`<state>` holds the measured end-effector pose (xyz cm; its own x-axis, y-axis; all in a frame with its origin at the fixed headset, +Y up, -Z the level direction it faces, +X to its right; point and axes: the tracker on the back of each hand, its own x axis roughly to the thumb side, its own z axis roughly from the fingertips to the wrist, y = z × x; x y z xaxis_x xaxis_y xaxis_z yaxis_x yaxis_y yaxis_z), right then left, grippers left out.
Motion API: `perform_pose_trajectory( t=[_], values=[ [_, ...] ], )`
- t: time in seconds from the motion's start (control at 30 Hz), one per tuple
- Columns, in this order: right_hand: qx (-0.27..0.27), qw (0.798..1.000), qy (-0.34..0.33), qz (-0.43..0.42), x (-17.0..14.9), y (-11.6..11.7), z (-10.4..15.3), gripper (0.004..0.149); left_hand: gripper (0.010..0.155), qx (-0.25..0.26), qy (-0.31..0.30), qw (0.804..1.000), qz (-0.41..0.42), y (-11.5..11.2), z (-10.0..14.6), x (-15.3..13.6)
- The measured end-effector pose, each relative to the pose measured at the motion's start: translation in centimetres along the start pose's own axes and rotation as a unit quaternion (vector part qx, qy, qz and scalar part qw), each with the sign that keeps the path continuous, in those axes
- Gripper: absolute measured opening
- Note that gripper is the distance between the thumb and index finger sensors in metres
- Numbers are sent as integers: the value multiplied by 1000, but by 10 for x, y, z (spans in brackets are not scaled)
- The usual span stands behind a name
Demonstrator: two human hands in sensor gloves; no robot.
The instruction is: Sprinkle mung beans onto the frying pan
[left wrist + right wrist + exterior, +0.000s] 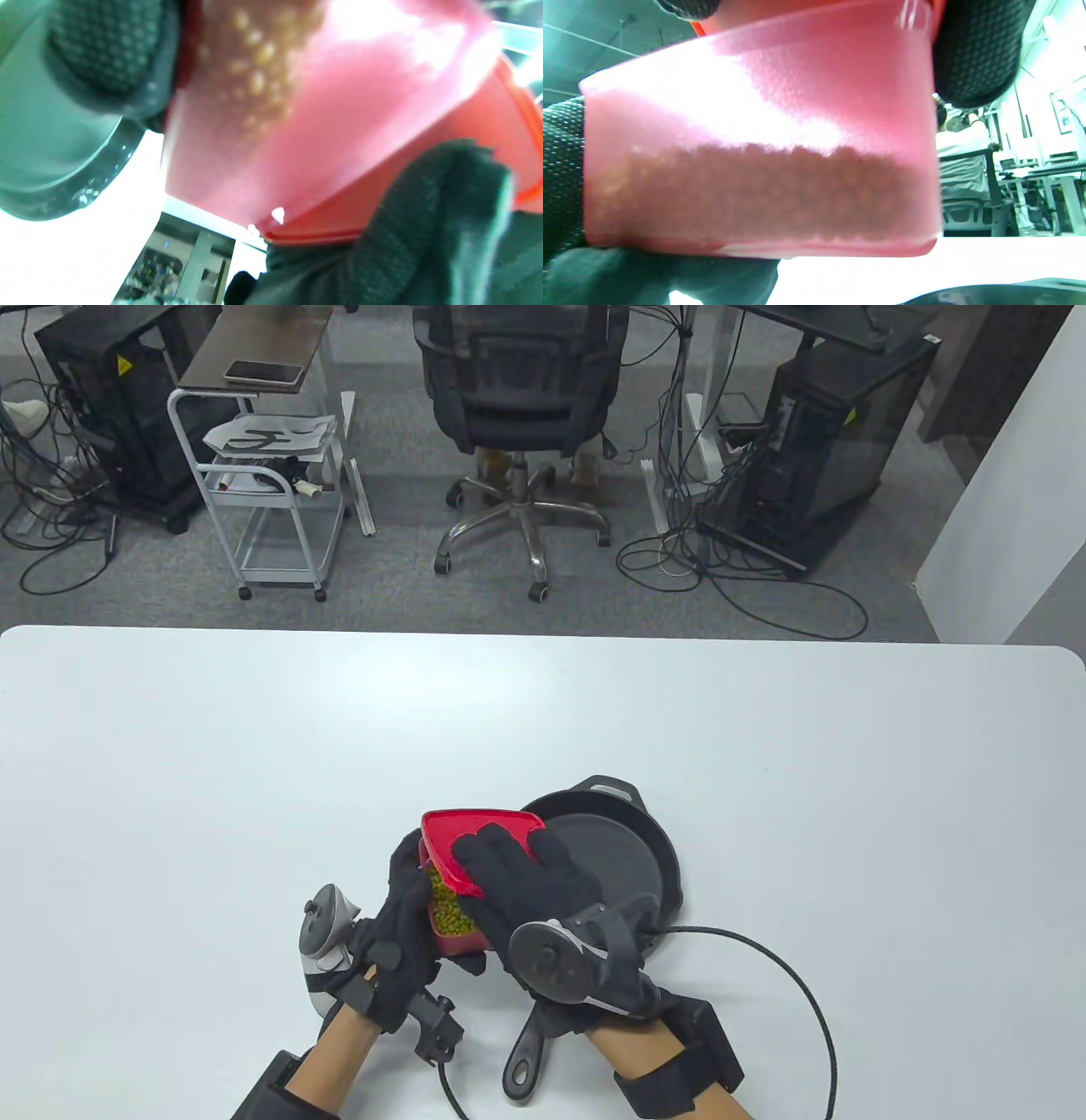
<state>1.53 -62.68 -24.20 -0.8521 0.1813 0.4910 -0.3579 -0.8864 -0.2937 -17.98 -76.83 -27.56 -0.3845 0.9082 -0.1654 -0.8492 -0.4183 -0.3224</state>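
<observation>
A translucent red box (450,920) of green mung beans (448,909) has a red lid (479,836) on it, tilted up. My left hand (399,925) grips the box from the left side. My right hand (526,882) lies over the lid with fingers spread on it. The black frying pan (624,857) sits just right of the box, its handle (526,1056) pointing toward me under my right wrist. The right wrist view shows the box (759,161) close up, beans (763,190) heaped low inside. The left wrist view shows the box (297,127) from below.
The white table (254,772) spreads wide to the left, right and far side. A black cable (789,976) loops on the table right of my right wrist. An office chair (517,398) and carts stand on the floor beyond the table.
</observation>
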Motion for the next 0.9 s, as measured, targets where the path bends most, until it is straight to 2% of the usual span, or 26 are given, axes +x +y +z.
perform_pose_trajectory(
  t=[0.13, 0.3, 0.47, 0.57, 0.63, 0.77, 0.9],
  values=[
    [-7, 999, 25, -46, -16, -13, -2, 52, 85, 11, -8, 1000, -8, 6, 0, 2],
    [-8, 997, 73, -31, -52, -25, 1, 52, 85, 26, -9, 1000, 11, 16, 0, 4],
    [9, 989, 139, 50, -108, -27, 13, 52, 85, 33, -7, 999, 11, 24, 0, 7],
    [50, 975, 196, 87, -153, -18, 28, 52, 85, 30, -4, 999, 16, 28, -1, 9],
    [83, 960, 237, 127, -184, -9, 45, 53, 85, 32, -7, 999, 13, 31, -1, 10],
    [139, 928, 294, 181, -223, 8, 74, 53, 85, 15, 2, 1000, 18, 34, -3, 12],
    [209, 896, 342, 193, -253, 30, 102, 54, 85, 17, 1, 1000, 13, 34, -3, 12]
  ],
)
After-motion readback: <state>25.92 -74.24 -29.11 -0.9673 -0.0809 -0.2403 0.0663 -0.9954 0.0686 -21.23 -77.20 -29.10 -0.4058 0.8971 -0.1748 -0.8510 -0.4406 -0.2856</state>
